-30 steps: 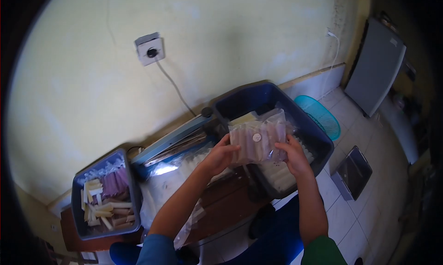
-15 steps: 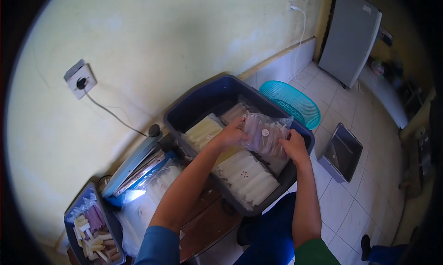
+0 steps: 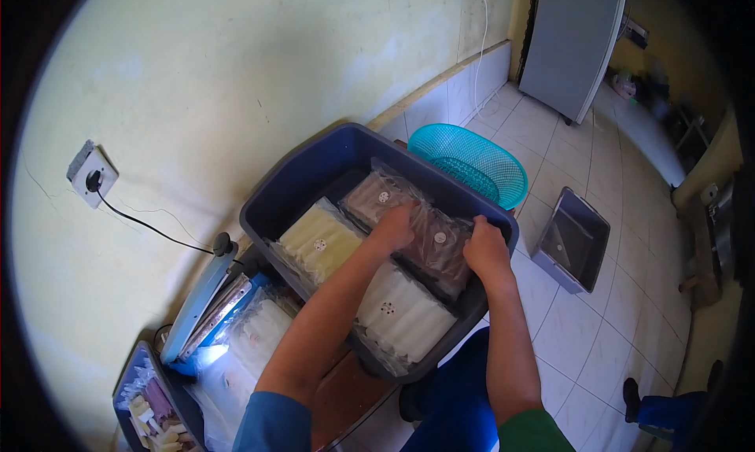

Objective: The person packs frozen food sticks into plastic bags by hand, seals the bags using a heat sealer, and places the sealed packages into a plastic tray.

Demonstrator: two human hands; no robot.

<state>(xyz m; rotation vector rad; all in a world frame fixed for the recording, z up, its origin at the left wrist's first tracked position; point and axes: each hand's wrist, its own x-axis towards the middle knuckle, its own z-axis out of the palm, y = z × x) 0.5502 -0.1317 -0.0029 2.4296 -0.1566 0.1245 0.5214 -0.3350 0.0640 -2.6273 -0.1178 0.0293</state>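
Head view: my left hand [image 3: 395,228] and right hand [image 3: 486,247] meet a brown pack [image 3: 440,251] in the dark tub [image 3: 303,173]

Nearest me are my blue left sleeve [image 3: 275,424] and green right sleeve [image 3: 535,432], with a brown wooden bench [image 3: 346,397] below. The near side of the tub holds a white pack [image 3: 409,314], its plump tubes ribbed side by side under crinkled clear film. To its left lies a yellow pack [image 3: 321,236], just as ridged.

The brown pack lies in the tub beyond the white one, its glossy film wrinkled over soft ridges, a round pale label on top. My left fingers bend at its left edge and my right fingers curl at its right end; the tips are hidden, so I cannot tell whether either hand grips it or merely rests there. Past my left hand lies a pinkish-brown pack [image 3: 377,192], labelled too.

The tub is smooth, hard plastic with rounded corners. Just beyond it sits an oval turquoise basket [image 3: 448,145] of open mesh. Farther off, a rectangular grey bin [image 3: 570,275] stands on glossy pale floor tiles [image 3: 613,310], and a flat-sided grey fridge [image 3: 570,47] stands at the back.
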